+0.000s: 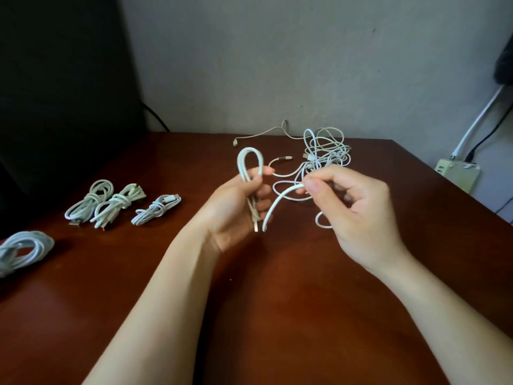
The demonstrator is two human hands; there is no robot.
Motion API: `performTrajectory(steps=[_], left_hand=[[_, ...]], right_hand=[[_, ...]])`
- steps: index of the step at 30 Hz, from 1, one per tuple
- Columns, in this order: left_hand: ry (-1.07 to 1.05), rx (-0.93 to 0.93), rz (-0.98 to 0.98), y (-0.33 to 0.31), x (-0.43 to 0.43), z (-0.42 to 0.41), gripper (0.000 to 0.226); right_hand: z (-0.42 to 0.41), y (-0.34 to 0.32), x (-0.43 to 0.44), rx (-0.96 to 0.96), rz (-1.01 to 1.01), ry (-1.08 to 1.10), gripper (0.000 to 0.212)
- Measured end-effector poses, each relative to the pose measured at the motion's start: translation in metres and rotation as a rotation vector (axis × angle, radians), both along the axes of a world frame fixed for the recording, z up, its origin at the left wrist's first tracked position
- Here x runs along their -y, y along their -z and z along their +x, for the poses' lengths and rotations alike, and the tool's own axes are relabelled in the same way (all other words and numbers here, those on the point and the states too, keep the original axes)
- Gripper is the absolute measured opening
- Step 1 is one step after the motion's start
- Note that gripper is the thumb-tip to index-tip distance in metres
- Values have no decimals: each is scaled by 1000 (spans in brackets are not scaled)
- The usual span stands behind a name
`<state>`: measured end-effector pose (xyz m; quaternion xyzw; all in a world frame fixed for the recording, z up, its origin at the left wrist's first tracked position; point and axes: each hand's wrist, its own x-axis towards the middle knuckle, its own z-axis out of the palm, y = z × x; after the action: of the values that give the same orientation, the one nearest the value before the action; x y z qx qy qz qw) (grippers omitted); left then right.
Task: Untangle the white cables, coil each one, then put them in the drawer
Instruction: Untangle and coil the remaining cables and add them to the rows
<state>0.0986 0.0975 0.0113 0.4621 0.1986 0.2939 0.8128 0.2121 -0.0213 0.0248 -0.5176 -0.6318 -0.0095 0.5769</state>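
Over the brown counter [277, 315], the left hand [236, 209] grips a folded loop of white cable [249, 162], fingers curled round it, and the loop pokes up above the fist. Just beside it, the right hand [358, 215] pinches a strand between thumb and forefinger; it arcs down to the left hand's base. Left of the left hand, four coiled cables [111, 202] lie on the counter. Beyond the right hand sits the tangle [324, 151].

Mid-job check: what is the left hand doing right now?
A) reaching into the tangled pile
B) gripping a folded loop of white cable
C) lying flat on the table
B: the left hand grips a folded loop of white cable upright, while the right hand pinches its trailing strand.
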Motion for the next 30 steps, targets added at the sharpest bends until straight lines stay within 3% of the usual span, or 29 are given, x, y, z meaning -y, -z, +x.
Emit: performTrajectory(steps=[6, 11, 14, 18, 21, 24, 27, 30], left_hand=[[309, -116, 84, 0, 27, 14, 16], [542, -154, 35, -2, 38, 21, 60], [562, -144, 65, -1, 37, 20, 71], [571, -121, 169, 5, 36, 18, 47], [618, -103, 172, 6, 35, 16, 55], [637, -48, 110, 4, 38, 16, 50], [563, -30, 111, -1, 39, 15, 30], [400, -33, 69, -5, 35, 14, 26]], right_hand=[[8, -2, -3, -115, 73, 163, 18], [21, -2, -5, -206, 34, 242, 13], [26, -1, -7, -214, 21, 287, 17], [31, 1, -9, -266, 7, 317, 16], [31, 3, -10, -263, -13, 382, 18], [32, 5, -11, -277, -30, 425, 24], [34, 3, -11, -346, -95, 432, 28], [33, 1, -11, -451, -157, 319, 26]])
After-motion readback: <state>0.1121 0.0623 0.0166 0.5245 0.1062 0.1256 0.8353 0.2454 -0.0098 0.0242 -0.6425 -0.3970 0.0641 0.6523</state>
